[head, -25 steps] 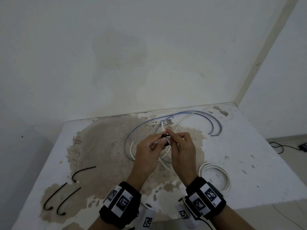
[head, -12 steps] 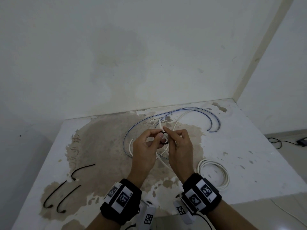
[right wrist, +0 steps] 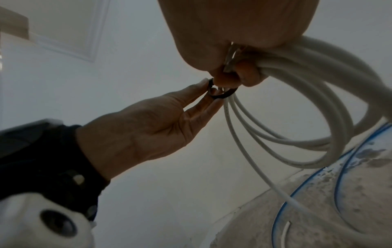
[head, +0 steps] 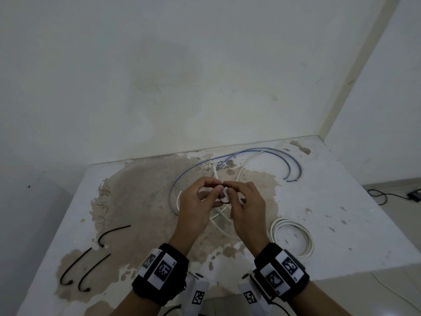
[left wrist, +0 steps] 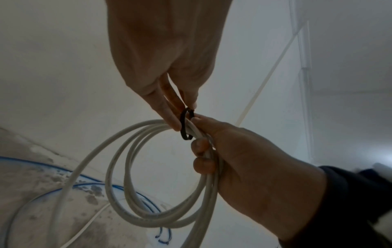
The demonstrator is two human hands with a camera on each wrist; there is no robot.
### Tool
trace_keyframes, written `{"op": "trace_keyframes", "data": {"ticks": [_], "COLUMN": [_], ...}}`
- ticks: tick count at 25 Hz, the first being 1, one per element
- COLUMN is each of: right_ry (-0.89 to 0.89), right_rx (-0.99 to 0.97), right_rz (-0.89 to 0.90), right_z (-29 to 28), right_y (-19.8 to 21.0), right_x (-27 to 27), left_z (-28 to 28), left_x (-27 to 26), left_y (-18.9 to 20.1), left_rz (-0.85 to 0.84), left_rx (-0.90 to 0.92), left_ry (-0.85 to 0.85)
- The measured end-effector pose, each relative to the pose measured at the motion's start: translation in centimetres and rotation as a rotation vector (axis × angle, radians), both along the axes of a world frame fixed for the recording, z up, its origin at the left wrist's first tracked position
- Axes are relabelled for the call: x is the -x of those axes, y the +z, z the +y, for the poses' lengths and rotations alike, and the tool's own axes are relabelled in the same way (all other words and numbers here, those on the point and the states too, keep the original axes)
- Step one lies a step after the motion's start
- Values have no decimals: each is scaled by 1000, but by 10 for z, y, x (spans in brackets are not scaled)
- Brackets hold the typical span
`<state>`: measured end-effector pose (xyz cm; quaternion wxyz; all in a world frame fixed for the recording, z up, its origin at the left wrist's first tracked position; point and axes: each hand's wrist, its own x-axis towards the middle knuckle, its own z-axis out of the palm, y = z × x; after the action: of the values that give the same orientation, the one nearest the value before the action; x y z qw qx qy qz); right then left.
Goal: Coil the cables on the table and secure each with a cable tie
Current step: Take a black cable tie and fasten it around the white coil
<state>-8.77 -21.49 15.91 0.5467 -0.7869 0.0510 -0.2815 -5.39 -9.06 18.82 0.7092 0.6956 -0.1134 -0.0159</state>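
While my right hand point(head: 247, 207) grips the white coil point(left wrist: 135, 193) above the table point(head: 341, 213), curled fingers bunching its loops, my left hand point(head: 196, 206) pinches the black cable tie point(left wrist: 186, 124) looped round those strands, fingertips of both hands touching.

The head view looks down from above onto the table point(head: 341, 201), wall filling the upper frame. Each wrist view sits very close, looking up along its own hand toward the other; all three share the black tie point(left wrist: 186, 124) at centre
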Motion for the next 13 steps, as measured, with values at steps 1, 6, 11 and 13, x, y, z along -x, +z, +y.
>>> {"op": "trace_keyframes", "data": {"ticks": [1,6,11,13], "right_ry": [21,80,128,175], "right_rx": [-43,-178,-233,-276], "right_rz": [3,30,62,93], "right_z": [-2,-5,-6,-8], "right_y": [0,1,7,13], "right_x": [0,3,9,11], "left_z": [1,1,2,2], "left_x": [0,3,4,4], "left_y": [1,4,6,7], "left_rz": [-3,-49,-72,-84], "left_rx": [-6,-50,-62,-68], "left_ry": [-18,-68,-83,-79]}}
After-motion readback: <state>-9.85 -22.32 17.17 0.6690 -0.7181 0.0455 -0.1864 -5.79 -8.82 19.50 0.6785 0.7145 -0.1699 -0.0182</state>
